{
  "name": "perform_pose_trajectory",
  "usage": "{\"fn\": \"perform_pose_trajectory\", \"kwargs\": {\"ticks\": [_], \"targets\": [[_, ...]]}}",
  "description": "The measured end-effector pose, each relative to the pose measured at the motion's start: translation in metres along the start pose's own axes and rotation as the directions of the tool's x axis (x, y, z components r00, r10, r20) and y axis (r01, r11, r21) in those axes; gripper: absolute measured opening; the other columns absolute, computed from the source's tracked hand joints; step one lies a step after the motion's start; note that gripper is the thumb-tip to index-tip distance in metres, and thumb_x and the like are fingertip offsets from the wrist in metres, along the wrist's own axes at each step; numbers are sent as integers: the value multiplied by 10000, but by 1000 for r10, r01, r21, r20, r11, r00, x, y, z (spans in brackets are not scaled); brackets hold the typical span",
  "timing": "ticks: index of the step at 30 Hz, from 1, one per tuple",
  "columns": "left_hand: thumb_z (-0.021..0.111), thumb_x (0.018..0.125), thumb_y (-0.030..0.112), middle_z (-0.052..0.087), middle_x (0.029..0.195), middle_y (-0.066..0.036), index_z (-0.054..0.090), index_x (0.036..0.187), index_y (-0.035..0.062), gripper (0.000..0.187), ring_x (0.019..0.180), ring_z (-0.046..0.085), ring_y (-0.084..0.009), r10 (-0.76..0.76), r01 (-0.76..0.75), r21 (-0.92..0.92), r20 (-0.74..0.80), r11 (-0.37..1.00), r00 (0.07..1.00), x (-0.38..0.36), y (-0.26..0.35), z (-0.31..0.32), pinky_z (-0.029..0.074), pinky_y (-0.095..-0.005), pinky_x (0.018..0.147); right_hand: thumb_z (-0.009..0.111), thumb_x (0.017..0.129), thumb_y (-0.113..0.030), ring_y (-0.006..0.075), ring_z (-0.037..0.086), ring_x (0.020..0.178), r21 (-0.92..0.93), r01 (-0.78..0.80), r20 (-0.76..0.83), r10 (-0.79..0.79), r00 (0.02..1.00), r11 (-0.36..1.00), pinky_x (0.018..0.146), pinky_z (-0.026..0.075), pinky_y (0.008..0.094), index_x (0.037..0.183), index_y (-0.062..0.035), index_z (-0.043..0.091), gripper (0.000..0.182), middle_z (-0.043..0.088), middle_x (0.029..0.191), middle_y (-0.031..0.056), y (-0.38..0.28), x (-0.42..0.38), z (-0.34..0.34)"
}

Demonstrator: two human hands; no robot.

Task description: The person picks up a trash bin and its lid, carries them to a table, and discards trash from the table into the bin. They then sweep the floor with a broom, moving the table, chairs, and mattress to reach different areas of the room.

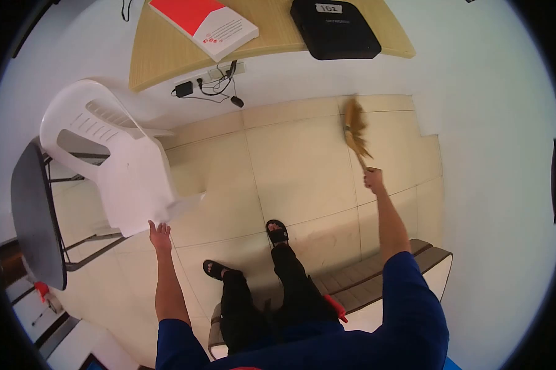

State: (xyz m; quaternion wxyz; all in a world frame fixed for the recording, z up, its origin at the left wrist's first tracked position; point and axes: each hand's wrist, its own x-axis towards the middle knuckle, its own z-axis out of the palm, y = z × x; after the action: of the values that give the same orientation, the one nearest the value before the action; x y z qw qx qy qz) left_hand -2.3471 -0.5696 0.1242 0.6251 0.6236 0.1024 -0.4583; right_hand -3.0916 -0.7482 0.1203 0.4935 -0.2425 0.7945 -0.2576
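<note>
Head view: our left hand (160,233), fingers spread open, meets the front edge of the white plastic chair (114,161), which leans tipped toward the grey table (36,216), baring the tiled floor (290,166); our right hand (373,179) is clenched around the handle of a straw broom (355,128), its bristles blurred above the tiles near the wall, well apart from the chair.

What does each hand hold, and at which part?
The right hand grips a small broom by its handle end. The left hand touches the white plastic chair at its lower edge; a grip cannot be told.
</note>
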Motion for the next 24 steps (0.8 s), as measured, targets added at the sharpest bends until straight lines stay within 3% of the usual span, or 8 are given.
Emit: {"fn": "perform_pose_trajectory", "kwargs": {"ticks": [3,7,10,12,16,19,22,24], "targets": [[466,826,434,133,1368,-206,146,1340,116,685,1244,217,-335,21,-30,174,53,984,998,-30,2,-27,274,-426,964,529,774,-74,69,365,356,-29,40,128,-36,991,999,279,282,228,1024,-49,554,252,411,485,-16,-7,-37,72],[446,828,423,164,1367,-193,168,1338,120,656,1234,234,-343,-33,29,284,10,958,999,-72,-23,-92,272,-454,956,550,755,-111,120,455,385,-209,165,258,-109,960,964,315,357,262,959,-67,602,216,493,526,39,-10,-91,119],[432,828,435,199,1355,-194,196,1329,111,641,1221,261,-345,-115,134,329,-78,935,990,-119,-42,-141,297,-443,937,556,740,-123,237,565,533,-555,534,385,-372,844,638,470,472,335,982,-56,589,254,569,649,123,0,-97,130],[432,830,434,240,1335,-197,214,1317,88,636,1194,302,-347,-156,182,309,-109,933,982,-153,-52,-172,334,-433,904,574,721,-135,239,579,575,-615,673,507,-448,736,410,523,483,327,1026,-68,577,313,585,709,152,3,-96,127],[469,822,426,257,1318,-206,164,1321,65,687,1173,322,-346,-237,272,240,-165,932,957,-210,-70,-239,366,-433,867,577,717,-142,259,595,723,-636,770,718,-322,617,56,644,492,339,1034,-70,581,325,600,838,182,-19,-124,121],[488,820,405,380,1222,-174,302,1255,64,584,1059,437,-311,-230,283,169,-279,944,932,-246,-87,-281,424,-405,765,571,719,-137,259,596,727,-714,684,683,-68,727,148,659,493,339,1059,-61,565,348,604,853,175,-27,-167,128],[538,801,398,476,1065,-116,383,1159,66,512,944,488,-239,-269,296,57,-279,954,922,-269,-100,-327,432,-362,688,564,733,-151,188,554,476,-686,703,718,18,696,189,445,484,296,1091,-68,547,367,602,712,139,-11,-215,144],[544,801,384,504,1002,-94,391,1140,61,492,882,510,-209,-261,279,50,-232,959,937,-279,-110,-363,438,-341,658,559,761,-162,183,561,504,-745,600,653,133,746,293,454,485,301,1045,-4,549,325,545,886,175,1,-254,165]]}}
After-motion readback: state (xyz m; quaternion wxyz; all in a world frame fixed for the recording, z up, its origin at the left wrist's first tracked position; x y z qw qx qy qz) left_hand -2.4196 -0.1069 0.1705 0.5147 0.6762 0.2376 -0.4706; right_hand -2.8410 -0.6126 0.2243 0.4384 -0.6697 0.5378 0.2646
